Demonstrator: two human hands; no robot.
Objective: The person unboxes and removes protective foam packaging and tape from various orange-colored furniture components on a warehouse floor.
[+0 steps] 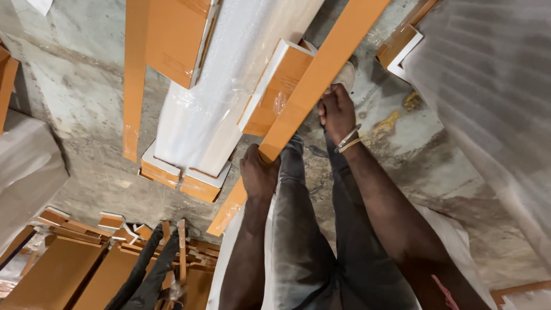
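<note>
I look straight down my own legs at a concrete floor. A long orange wooden board (321, 74) slants from the top right down toward the lower middle. My left hand (258, 172) grips its lower end from underneath. My right hand (337, 113), with bangles on the wrist, holds the board's edge higher up, close to my shoe. Beside the board stands a tall bundle wrapped in clear plastic film (224, 86), with orange-and-white panels (183, 175) at its base.
More orange panels (172, 34) lean at the top left. A pile of orange boards and offcuts (97, 258) lies at the bottom left. A large plastic-wrapped pack (493, 103) fills the right side. Another wrapped pack (26, 166) sits at the left.
</note>
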